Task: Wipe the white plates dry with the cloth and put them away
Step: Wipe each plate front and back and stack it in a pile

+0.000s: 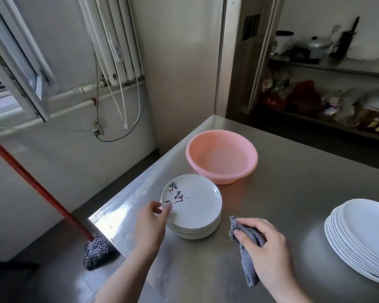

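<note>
A stack of several small white plates (195, 206) stands near the left edge of the steel table (293, 182); the top plate carries dark brush writing. My left hand (150, 224) reaches the stack's near-left rim, fingertips touching the top plate's edge. My right hand (265, 248) grips a folded grey cloth (245, 259) just above the table, to the right of the stack and apart from it. A second stack of larger white plates (363, 237) sits at the table's right side.
A pink plastic basin (221, 156) stands behind the small stack, nearly touching it. A red-handled mop (42, 191) leans off the table's left corner. Shelves with a pot and bags (315, 84) lie beyond the table's far edge.
</note>
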`<action>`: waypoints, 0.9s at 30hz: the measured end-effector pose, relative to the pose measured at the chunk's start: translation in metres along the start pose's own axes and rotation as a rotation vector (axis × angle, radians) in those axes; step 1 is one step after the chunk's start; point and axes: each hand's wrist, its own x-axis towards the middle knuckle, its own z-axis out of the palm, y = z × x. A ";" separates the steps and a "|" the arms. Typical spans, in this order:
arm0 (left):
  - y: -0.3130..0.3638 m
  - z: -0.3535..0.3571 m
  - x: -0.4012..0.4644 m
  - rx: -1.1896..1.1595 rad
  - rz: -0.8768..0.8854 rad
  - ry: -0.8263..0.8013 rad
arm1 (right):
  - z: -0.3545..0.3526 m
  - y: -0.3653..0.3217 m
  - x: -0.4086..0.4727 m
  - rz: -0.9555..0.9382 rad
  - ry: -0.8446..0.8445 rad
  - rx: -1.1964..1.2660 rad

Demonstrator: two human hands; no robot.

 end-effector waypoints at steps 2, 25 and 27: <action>0.003 0.003 0.004 0.010 -0.020 0.007 | 0.004 0.003 -0.003 0.020 0.007 -0.010; 0.040 -0.006 -0.023 -0.538 -0.104 -0.153 | -0.025 0.017 -0.018 0.177 0.246 -0.045; 0.048 0.000 -0.045 -0.577 -0.089 -0.206 | -0.047 0.023 -0.028 0.203 0.298 -0.038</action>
